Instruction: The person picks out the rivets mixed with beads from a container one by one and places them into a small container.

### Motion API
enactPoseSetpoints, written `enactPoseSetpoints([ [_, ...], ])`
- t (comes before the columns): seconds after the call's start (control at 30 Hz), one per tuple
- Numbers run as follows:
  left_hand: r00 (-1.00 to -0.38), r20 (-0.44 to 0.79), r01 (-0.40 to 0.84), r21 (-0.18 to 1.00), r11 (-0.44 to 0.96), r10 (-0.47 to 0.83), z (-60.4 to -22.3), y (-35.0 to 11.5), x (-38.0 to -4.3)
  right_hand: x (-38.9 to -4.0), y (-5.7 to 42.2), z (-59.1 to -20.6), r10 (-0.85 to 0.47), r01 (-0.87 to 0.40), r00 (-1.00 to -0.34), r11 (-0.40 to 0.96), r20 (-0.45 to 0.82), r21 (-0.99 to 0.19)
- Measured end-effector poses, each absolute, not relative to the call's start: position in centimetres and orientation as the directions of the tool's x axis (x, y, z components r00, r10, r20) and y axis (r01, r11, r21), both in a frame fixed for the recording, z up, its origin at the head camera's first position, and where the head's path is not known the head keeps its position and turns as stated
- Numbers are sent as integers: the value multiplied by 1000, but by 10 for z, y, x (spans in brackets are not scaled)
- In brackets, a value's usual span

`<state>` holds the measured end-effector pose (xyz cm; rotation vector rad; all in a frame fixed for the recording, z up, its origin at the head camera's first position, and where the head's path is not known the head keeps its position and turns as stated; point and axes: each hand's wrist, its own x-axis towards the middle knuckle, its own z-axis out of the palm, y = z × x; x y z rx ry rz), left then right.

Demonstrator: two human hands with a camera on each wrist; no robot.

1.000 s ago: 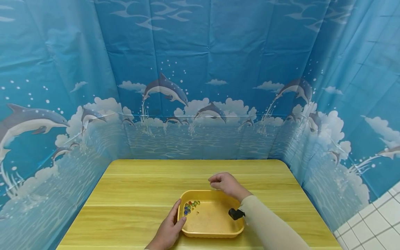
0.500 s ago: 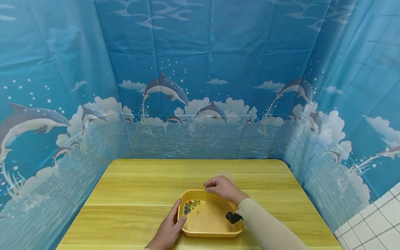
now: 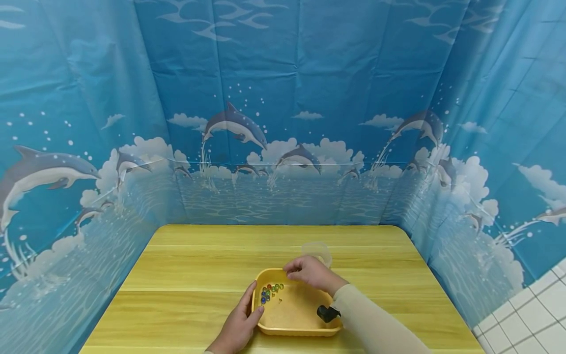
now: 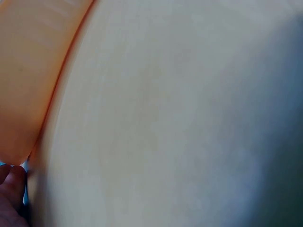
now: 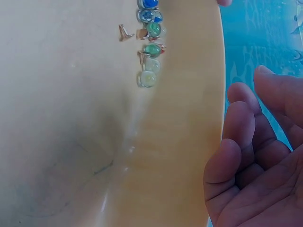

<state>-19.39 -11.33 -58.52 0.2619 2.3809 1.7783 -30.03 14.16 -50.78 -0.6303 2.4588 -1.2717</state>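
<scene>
A yellow plastic tray (image 3: 296, 330) lies on the table. My left hand (image 3: 239, 319) grips its left wall, thumb at the rim and fingers outside; the left wrist view shows only part of that hand and the tray. Several glass marbles (image 3: 265, 294), blue, green, red and pale, sit in the tray's far left corner. Beside them lie a few small brass-coloured thumbtacks (image 5: 125, 33). My right hand (image 3: 311, 272) is above the tray's far rim. In the right wrist view its fingers (image 5: 239, 123) are loosely bent, with nothing visible between them.
A clear, round plastic container (image 3: 316, 250) stands behind the tray, partly hidden by my right hand. A black wrist camera (image 3: 327, 313) hangs under the right sleeve, over the tray. Blue dolphin-printed curtains (image 3: 292, 196) border the wooden table (image 3: 185, 275).
My right hand has moved toward me and slightly left, from behind the tray to its far rim. The clear container has come into view behind it. My left hand and the marbles stay put.
</scene>
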Motion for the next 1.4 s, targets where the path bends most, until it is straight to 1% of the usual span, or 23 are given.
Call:
enactPoseSetpoints([
  [0.27, -971, -9, 58, 960, 273, 238, -586, -113, -194, -299, 137, -515, -522, -245, -849, 530, -85, -812],
  [0.53, -968, -22, 44, 966, 254, 251, -588, -115, -196, -297, 132, -518, -536, -239, -838, 526, -100, -816],
  [0.9, -968, 4, 67, 967, 246, 250, -591, -114, -197, -295, 128, -523, -543, -233, -832, 530, -114, -816],
  [1.17, -969, 0, 67, 963, 260, 247, -591, -114, -197, -296, 125, -527, -555, -258, -824, 543, -112, -799],
  [1.4, -968, -3, 61, 968, 245, 251, -587, -114, -196, -297, 123, -530, -576, -294, -810, 560, -109, -775],
])
